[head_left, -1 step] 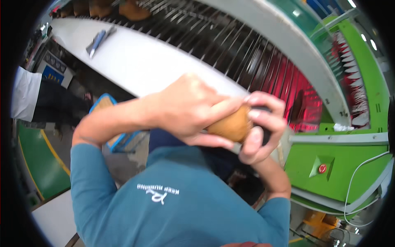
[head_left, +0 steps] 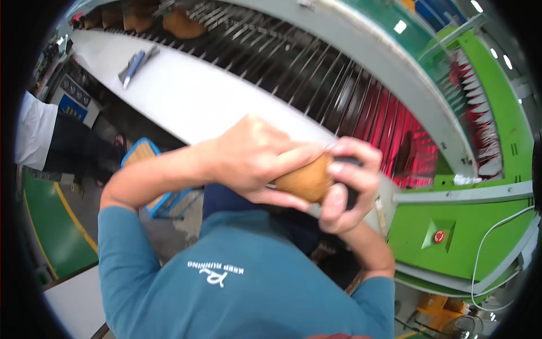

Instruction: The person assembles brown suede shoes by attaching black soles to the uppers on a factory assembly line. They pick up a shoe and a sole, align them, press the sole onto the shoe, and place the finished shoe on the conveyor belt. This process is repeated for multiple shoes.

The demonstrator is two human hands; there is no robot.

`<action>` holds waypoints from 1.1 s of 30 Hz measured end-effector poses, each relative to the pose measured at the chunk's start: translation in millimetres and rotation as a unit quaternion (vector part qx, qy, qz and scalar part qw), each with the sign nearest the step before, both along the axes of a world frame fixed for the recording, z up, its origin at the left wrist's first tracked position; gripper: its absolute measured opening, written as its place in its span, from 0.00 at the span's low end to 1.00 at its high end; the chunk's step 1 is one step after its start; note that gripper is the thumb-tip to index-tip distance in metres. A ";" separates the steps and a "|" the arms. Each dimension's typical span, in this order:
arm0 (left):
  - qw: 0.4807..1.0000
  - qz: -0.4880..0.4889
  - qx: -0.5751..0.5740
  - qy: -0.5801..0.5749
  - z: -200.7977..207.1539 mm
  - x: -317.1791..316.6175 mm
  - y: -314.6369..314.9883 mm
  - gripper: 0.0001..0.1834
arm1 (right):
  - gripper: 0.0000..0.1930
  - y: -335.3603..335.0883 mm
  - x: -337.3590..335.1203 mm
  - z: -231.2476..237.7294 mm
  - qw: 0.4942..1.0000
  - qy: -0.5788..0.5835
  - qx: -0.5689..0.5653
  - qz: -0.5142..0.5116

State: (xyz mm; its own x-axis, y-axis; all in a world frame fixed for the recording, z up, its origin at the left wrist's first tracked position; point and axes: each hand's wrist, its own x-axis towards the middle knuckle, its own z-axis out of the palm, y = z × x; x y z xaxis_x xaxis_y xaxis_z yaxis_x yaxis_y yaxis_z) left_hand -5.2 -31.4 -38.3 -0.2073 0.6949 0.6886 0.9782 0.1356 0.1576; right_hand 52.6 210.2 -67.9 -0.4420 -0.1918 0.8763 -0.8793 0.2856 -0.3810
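Note:
Both hands hold a tan shoe in front of my chest, its rounded tan end toward the middle and a black part at its right side. My left hand is closed over the tan part from the left, thumb below and fingers along the top. From the right, my right hand wraps its curled fingers round the black part and the seam beside it. Much of the shoe is hidden by my fingers and palms.
A white worktop carries a blue-handled tool. Beyond it runs a rack of metal rods with several tan shoes at far left, glowing red at right. A green machine stands right. A person and a blue-rimmed stool are left.
My hands and the shoe have shifted slightly left and down in the picture. The grip of both hands looks the same.

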 end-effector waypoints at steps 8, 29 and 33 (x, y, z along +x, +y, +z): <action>0.998 0.013 -0.055 0.005 -111.9 -35.4 -25.0 0.26 | 0.48 -0.6 6.4 -45.3 0.978 -0.058 0.199 0.009; 0.973 0.045 -0.076 -0.214 -125.3 -22.4 1.5 0.74 | 0.51 26.2 47.1 -90.5 0.888 -0.149 0.285 -0.327; 0.970 0.063 -0.087 -0.219 -118.2 -13.9 4.2 0.71 | 0.51 25.8 54.5 -98.7 0.884 -0.142 0.279 -0.347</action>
State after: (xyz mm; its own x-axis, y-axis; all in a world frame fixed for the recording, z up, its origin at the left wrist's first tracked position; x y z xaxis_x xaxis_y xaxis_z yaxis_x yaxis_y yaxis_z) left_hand -19.1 -27.1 -156.5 -0.5435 0.7433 0.3901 0.7971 0.3112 0.5175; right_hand 107.1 236.0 -166.6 -0.8098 -0.1553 0.5658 -0.3100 0.9320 -0.1879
